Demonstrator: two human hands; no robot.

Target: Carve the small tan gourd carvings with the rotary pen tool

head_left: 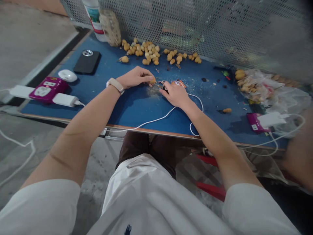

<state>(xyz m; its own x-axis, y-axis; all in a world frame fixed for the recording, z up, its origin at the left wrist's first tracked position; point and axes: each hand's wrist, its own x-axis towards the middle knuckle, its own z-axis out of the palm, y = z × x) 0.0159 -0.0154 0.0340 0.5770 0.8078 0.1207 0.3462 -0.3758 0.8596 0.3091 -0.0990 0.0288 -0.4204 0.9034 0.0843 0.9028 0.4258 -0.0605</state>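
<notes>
My left hand (140, 77), with a light watch band at the wrist, pinches a small tan gourd (153, 80) between thumb and fingertips. Just to the right, my right hand (175, 94) is closed around a small dark tool (165, 87), mostly hidden by the fingers; its exact kind is unclear. A white cable (158, 118) runs beside and under that hand. Pale dust (154, 91) lies on the blue tabletop (137, 111) below both hands. Orange and white bits (180, 83) lie behind my right hand.
Several gourds (149, 50) lie along the mesh panel (220, 29). A bottle (95, 19), a jar (110, 27), a black phone (87, 62) and a purple power adapter (47, 89) are at left. Plastic bags (276, 88) and another adapter (255, 123) are at right, near another person's blurred arm (302, 153).
</notes>
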